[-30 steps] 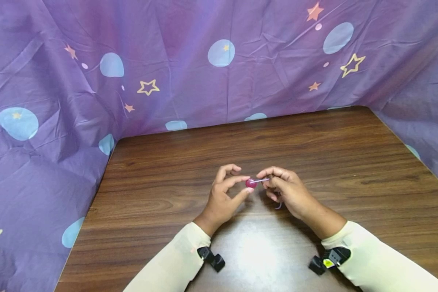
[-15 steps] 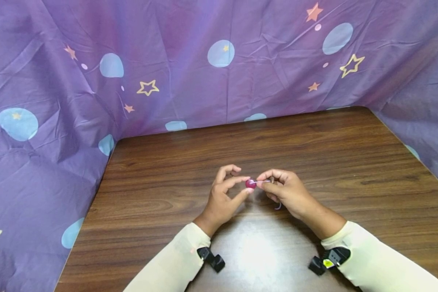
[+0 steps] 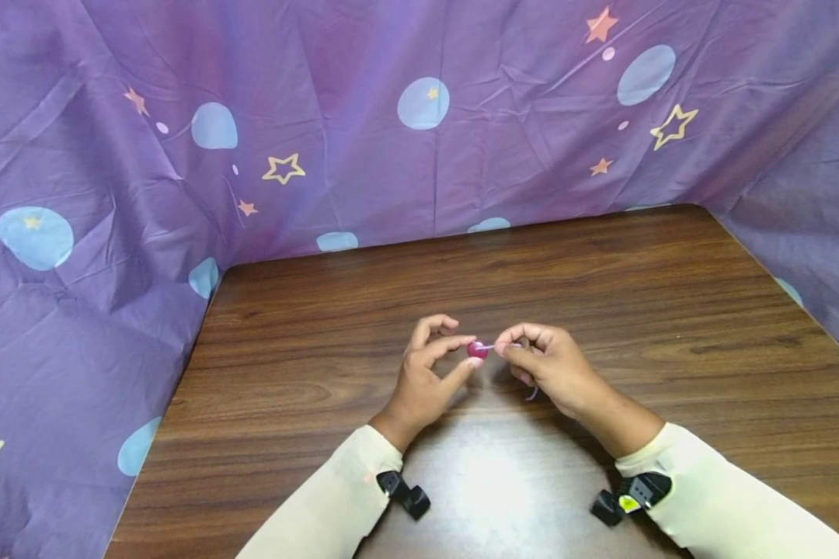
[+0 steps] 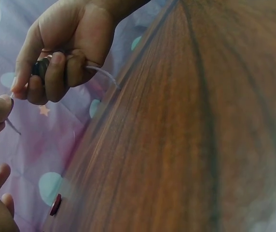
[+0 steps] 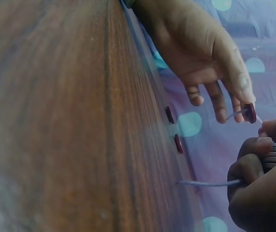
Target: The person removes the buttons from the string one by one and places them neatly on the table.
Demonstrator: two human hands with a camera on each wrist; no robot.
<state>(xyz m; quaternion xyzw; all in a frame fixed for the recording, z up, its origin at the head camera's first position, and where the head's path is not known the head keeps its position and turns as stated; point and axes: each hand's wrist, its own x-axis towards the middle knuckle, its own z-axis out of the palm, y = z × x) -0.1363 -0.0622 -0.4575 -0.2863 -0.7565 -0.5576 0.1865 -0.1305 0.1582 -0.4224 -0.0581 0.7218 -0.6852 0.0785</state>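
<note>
A dark red button (image 3: 477, 350) is pinched between the thumb and index finger of my left hand (image 3: 426, 376); the other fingers are spread away from it. A pale purple string (image 5: 235, 115) shows on both sides of the button, so it passes through. My right hand (image 3: 548, 361) pinches the string close to the button's right side. Its curled lower fingers hold a stack of dark, disc-like pieces (image 5: 274, 155), partly hidden by the fingers. The string's tail (image 4: 103, 75) hangs from under the right hand in the left wrist view.
Both hands are above a brown wood-grain table (image 3: 308, 326). Small dark red pieces (image 5: 178, 144) show near the table's edge in the right wrist view; whether they lie loose is unclear. A purple patterned cloth (image 3: 363, 171) hangs behind and beside the table.
My right fingers have shifted their pinch along the string toward the button, then drawn slightly back. The left hand and button have moved a little left, leaving a short taut stretch of string.
</note>
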